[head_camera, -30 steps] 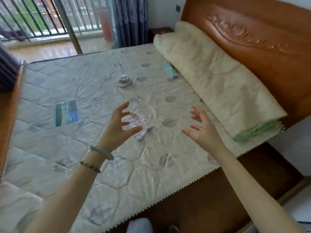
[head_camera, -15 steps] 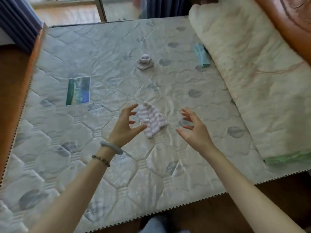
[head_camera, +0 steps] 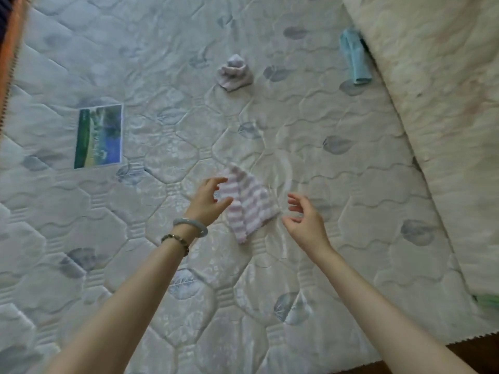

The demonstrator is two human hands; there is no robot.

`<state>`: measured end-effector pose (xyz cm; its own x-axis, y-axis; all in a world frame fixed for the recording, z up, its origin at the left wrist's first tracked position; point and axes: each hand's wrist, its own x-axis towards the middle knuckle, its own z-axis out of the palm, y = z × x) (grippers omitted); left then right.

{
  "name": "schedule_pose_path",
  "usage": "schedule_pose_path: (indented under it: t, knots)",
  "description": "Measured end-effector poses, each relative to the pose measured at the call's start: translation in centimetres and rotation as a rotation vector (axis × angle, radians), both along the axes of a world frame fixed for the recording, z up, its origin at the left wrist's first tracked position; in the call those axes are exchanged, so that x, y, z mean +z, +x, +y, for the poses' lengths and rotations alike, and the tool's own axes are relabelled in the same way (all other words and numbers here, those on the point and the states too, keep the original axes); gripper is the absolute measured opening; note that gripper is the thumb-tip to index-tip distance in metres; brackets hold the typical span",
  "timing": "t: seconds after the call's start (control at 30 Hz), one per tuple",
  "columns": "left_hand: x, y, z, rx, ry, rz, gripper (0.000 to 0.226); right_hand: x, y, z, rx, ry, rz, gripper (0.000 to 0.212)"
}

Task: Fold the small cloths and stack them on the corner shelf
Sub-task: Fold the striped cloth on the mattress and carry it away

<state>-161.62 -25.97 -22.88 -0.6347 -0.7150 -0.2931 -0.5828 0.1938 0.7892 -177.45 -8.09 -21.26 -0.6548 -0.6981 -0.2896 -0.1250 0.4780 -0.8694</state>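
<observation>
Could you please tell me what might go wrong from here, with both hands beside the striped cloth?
The striped cloth lies askew and seemingly doubled over between the open left hand and right hand; a hasty grab may bunch it instead of folding it squarely. The blue cloth sits tight against the rolled bedding and could be overlooked. The crumpled cloth farther up the mattress would need spreading first.

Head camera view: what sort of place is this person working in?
Probably a bedroom: a quilted mattress fills the view, cream padded bedding lies along its right side, and small cloths, like the pink-striped cloth, lie on top.
</observation>
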Motion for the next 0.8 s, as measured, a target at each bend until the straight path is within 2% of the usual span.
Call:
schedule_pose_path:
  t: [0.1,0.3,0.4,0.5,0.63,0.7,0.8]
  knots:
    - [-4.9,-1.3,-1.9,-0.008,-0.017,-0.069,0.038,-5.2,-0.3,-2.5,0.002,0.025,-0.052,0.043]
    - [-14.1,-3.4,-5.5,-0.073,-0.083,-0.270,0.033,-15.9,1.8,-6.7,0.116,0.206,-0.071,0.033]
    - [-17.3,-4.6,-6.6,-0.106,-0.174,-0.257,0.032,-19.1,2.9,-7.7,0.129,0.270,-0.028,0.026]
    - [-19.6,-6.1,-7.5,-0.115,-0.279,-0.227,0.040,-21.1,3.5,-8.0,0.138,0.321,-0.001,0.029]
    - [-21.2,-7.2,-8.4,-0.216,-0.315,-0.333,0.058,-22.5,3.9,-8.5,0.177,0.411,-0.036,0.035]
    - [-21.7,-7.4,-8.7,-0.204,-0.336,-0.321,0.057,-22.9,4.0,-8.8,0.226,0.461,-0.022,0.038]
    - [-22.0,-7.2,-8.5,-0.138,-0.377,-0.232,0.039,-23.2,4.3,-8.9,0.289,0.498,0.015,0.027]
